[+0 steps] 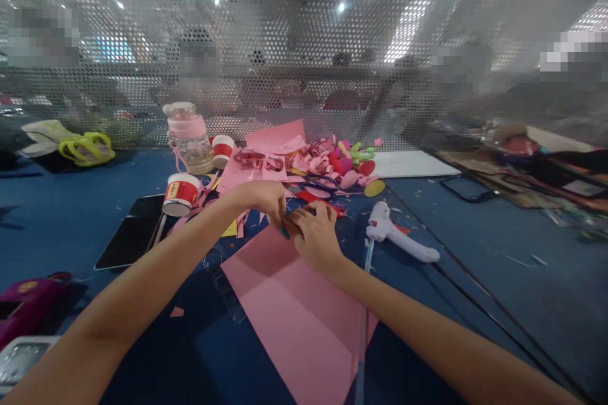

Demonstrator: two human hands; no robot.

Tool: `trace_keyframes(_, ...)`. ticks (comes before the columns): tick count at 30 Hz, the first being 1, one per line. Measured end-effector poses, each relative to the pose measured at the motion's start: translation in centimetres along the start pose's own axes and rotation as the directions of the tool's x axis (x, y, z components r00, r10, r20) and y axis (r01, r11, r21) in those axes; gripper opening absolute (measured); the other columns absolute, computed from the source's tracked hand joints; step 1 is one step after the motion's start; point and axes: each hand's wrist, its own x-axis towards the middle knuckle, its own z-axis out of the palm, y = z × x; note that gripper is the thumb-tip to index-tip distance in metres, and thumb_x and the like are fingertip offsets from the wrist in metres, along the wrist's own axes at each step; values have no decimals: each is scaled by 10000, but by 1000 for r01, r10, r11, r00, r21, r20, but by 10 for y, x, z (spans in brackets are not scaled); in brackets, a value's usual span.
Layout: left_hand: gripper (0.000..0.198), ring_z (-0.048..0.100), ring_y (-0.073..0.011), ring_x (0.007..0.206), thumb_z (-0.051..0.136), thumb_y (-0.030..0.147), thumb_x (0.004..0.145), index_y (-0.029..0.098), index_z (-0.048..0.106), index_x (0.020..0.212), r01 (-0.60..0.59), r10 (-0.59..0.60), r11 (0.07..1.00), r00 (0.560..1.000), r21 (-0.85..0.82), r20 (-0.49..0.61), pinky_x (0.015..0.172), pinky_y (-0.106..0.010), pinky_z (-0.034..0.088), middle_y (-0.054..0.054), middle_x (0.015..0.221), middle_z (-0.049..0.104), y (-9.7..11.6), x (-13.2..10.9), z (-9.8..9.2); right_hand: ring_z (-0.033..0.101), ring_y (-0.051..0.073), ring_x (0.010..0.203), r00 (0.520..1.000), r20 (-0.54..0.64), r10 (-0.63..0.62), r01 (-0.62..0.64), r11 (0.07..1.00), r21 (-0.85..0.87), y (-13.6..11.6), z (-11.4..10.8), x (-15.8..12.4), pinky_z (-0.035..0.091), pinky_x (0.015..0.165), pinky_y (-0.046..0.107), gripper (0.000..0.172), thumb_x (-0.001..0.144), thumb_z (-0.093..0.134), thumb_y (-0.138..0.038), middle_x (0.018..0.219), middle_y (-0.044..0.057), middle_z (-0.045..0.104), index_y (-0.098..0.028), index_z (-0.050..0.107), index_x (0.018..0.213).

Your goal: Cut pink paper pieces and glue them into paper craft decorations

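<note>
My left hand [265, 197] and my right hand [314, 234] meet over the far edge of a large pink paper sheet [299, 310] lying on the blue table [475, 253]. Both hands have their fingers curled and pinched together at the sheet's edge. A small dark green bit [285, 232] shows between them; what they grip is too small to name. Just beyond the fingers lie red paper strips [320, 200] and a heap of pink and coloured paper scraps [332, 164].
A white glue gun [396, 234] lies right of my hands, its cord running toward me. Left are a red paper cup [180, 195], a dark tablet [130, 231], a pink-capped bottle [190, 137] and a second cup [222, 150]. A perforated metal screen [304, 44] closes the back.
</note>
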Motion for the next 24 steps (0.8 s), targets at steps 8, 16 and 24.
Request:
trace_keyframes(8, 249, 514, -131, 629, 699, 266, 518, 192, 735, 753, 53, -53, 999, 998, -12, -26, 581, -203, 363, 10, 635, 654, -3, 7, 3, 389, 242, 922, 999, 3, 39, -39, 999, 17, 0, -2, 0, 189, 820, 444, 151, 809, 519, -153, 858, 12, 696, -223, 652, 809)
trace_keyframes(16, 329, 491, -123, 608, 701, 311, 510, 169, 736, 804, 77, -76, 997, 995, 12, -57, 573, -215, 358, 7, 626, 634, -3, 8, 3, 415, 232, 903, 992, -10, 123, -121, 988, 99, 5, 0, 0, 220, 784, 409, 148, 830, 534, -253, 784, 17, 675, -264, 677, 791)
trace_keyframes(24, 355, 469, -112, 593, 724, 327, 480, 176, 739, 801, 96, -96, 995, 995, 7, -38, 580, -217, 358, 7, 634, 637, -7, 13, 6, 427, 228, 870, 985, -54, 165, -151, 969, 197, 11, 8, 0, 256, 735, 376, 143, 807, 546, -261, 768, 42, 636, -253, 680, 756)
